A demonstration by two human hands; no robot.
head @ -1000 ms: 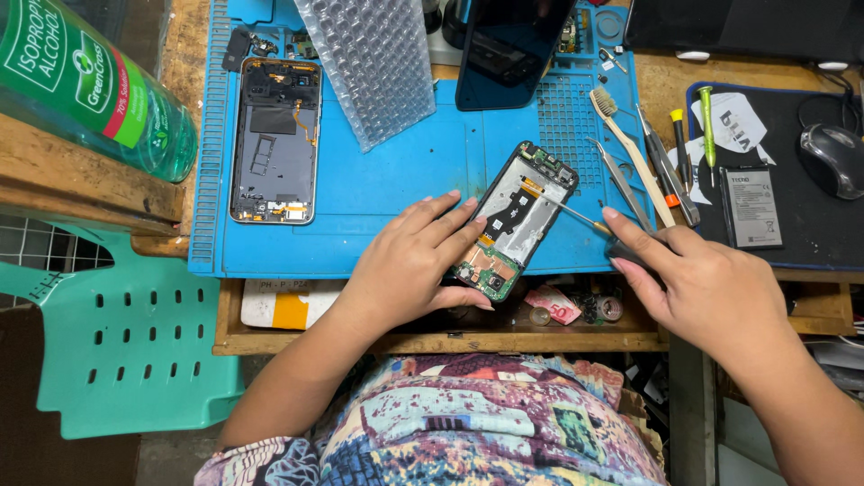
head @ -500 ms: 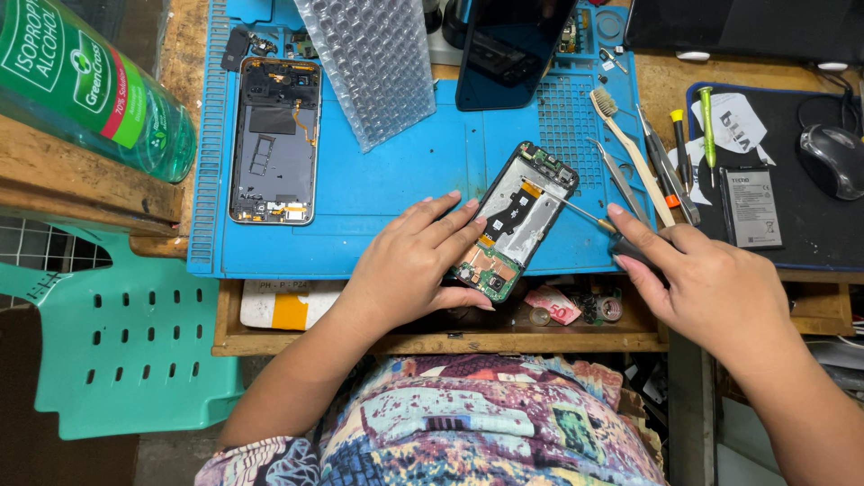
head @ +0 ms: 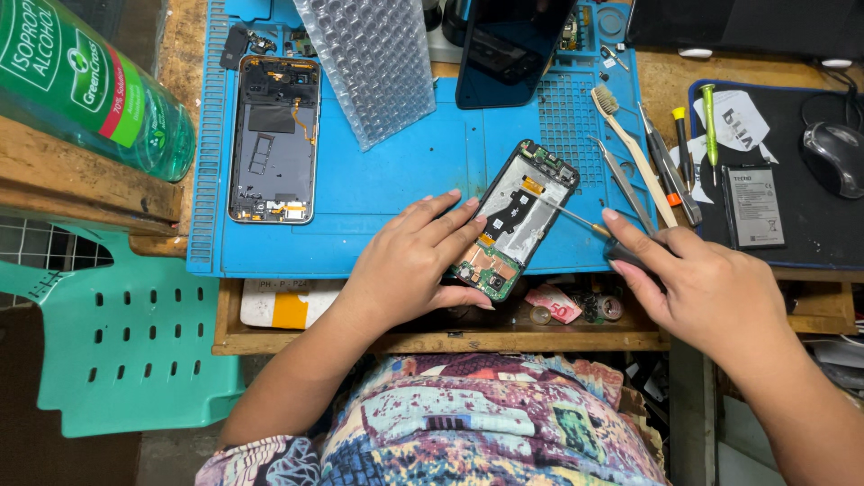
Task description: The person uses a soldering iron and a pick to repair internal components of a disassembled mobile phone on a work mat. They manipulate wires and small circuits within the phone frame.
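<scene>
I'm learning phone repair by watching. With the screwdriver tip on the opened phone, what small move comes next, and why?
Probably turn the screwdriver in place: its tip sits on the opened phone, which the left hand steadies on the blue mat, while the right hand grips the handle.

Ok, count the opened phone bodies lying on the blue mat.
2. One opened phone lies under the left hand, with the right hand working a screwdriver into it. The other phone frame lies at the mat's left.
</scene>
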